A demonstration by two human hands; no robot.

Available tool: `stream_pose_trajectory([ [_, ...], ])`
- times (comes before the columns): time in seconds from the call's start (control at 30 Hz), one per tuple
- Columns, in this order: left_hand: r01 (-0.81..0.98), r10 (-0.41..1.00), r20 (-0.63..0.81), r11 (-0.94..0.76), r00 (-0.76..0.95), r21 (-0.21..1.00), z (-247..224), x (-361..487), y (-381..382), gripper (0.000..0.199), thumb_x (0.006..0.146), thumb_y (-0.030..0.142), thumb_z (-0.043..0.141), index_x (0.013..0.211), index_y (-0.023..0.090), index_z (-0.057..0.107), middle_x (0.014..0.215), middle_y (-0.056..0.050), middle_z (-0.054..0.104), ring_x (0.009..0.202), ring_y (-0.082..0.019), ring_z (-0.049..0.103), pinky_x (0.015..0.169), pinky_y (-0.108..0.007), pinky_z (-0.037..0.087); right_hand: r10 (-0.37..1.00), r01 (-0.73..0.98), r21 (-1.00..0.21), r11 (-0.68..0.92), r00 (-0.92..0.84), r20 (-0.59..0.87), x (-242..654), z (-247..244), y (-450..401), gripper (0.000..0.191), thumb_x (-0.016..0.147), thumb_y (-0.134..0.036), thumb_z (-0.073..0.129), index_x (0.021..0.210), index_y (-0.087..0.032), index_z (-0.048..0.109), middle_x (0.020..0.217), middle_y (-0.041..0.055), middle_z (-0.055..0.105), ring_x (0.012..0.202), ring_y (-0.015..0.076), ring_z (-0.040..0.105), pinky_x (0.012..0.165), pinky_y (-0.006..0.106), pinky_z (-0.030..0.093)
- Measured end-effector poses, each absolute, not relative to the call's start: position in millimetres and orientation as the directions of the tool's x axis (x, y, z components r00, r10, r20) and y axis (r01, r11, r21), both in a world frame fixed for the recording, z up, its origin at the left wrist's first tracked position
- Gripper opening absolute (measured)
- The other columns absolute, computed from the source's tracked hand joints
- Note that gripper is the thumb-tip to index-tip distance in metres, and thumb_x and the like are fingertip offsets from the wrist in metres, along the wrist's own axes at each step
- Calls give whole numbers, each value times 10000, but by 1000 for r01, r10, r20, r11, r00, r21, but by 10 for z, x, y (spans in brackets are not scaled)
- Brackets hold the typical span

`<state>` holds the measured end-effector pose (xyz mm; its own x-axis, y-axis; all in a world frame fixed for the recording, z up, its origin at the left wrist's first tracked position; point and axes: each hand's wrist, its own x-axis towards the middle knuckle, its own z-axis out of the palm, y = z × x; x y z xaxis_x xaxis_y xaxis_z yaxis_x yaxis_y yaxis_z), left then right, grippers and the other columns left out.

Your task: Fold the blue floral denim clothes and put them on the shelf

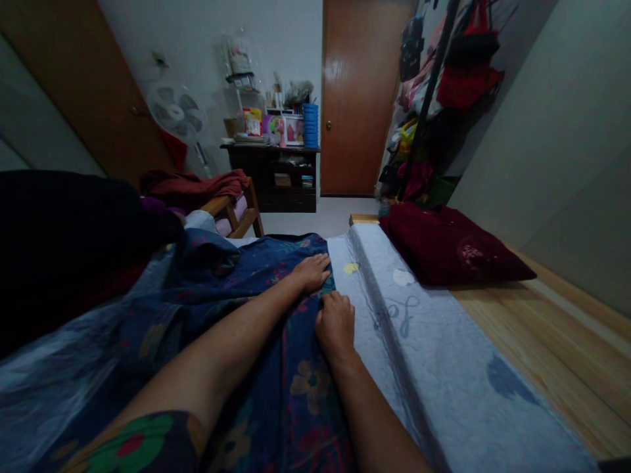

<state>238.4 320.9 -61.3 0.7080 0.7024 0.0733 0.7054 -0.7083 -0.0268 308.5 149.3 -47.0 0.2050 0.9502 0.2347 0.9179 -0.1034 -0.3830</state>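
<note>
A dark blue denim garment printed with colourful flowers (311, 386) lies spread over the near and middle part of a bed covered with a pale grey-white quilted sheet (444, 355), reaching close to the far edge, its cloth rumpled towards the left. The person's left hand (311, 272) rests on the garment near its right border, palm down, the fingers stretched out and slightly apart. The right hand (336, 323) sits just nearer and to the right, over that same border, fingers curled under; whether it pinches the cloth cannot be told. A dark sleeve with a green flower (133, 447) covers the upper left arm. By the far right corner of the sheet lies a dark red, flat, rectangular cloth bundle (453, 246), partly over pale wooden planks (557, 335) that run along the sheet's right edge. A large black cloth heap (73, 243) fills the left side. Beyond the far edge stand a light-brown wooden chair (257, 217) draped with a rust-red cloth (197, 187), a white standing fan (177, 112) and a dark wooden cabinet (290, 200).
</note>
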Motion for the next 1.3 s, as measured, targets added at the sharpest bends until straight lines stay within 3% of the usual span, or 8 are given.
stream_pose_trajectory([
  [0.2, 727, 720, 124, -686, 683, -25, -566, 2408, 3054, 449, 976, 332, 353, 1374, 158, 467, 1476, -130, 449, 1356, -245, 415, 1114, -404, 300, 949, 921, -361, -143, 232, 215, 3121, -452, 1424, 209, 834, -140, 505, 954, -203, 664, 980, 70, 636, 969, 223, 537, 800, 329, 357],
  [0.37, 722, 717, 106, -691, 689, -22, -482, 2335, 2711, 352, 942, 206, 388, 1239, 175, 574, 1360, -107, 573, 1260, -211, 515, 1045, -357, 381, 944, 913, -377, -157, 251, 216, 3175, -497, 1430, 229, 823, -121, 497, 964, -182, 666, 970, 79, 630, 963, 216, 541, 815, 310, 359],
  [0.47, 719, 717, 93, -695, 691, 18, -475, 2124, 2370, 383, 938, 228, 395, 1290, 177, 540, 1405, -100, 538, 1299, -217, 479, 1072, -385, 367, 945, 905, -393, -161, 256, 201, 3193, -517, 1447, 246, 826, -116, 491, 978, -184, 671, 978, 81, 624, 969, 212, 536, 836, 302, 359],
  [0.63, 764, 769, 74, -639, 635, 86, -461, 1770, 1709, 467, 947, 249, 354, 1397, 179, 456, 1501, -94, 427, 1406, -226, 345, 1162, -454, 241, 937, 921, -355, -160, 255, 238, 3166, -516, 1435, 258, 830, -137, 497, 1023, -192, 659, 1046, 99, 595, 1003, 235, 509, 842, 318, 366],
  [0.83, 847, 855, -16, -511, 519, 144, -549, 1736, 1221, 691, 908, 495, 427, 1477, 111, 348, 1576, -152, 248, 1466, -302, 182, 1176, -488, 196, 930, 950, -266, -165, 240, 279, 3103, -502, 1418, 231, 836, -170, 491, 1027, -183, 621, 1061, 108, 583, 1009, 249, 503, 809, 334, 382],
  [1.07, 849, 860, 39, -509, 509, 144, -588, 1765, 1157, 683, 915, 525, 391, 1478, 139, 357, 1580, -154, 243, 1468, -308, 169, 1175, -498, 181, 945, 958, -225, -178, 230, 232, 3074, -465, 1389, 256, 887, -248, 467, 1090, -167, 600, 1133, 134, 588, 1062, 277, 516, 835, 367, 413],
  [1.3, 846, 856, 31, -516, 517, 135, -516, 1760, 1146, 671, 921, 513, 386, 1470, 129, 365, 1568, -165, 273, 1462, -314, 189, 1172, -490, 183, 994, 967, -254, 16, 12, 110, 3224, -533, 1151, 436, 919, -203, 398, 1335, -164, 522, 1409, 126, 503, 1275, 243, 456, 1009, 363, 378],
])
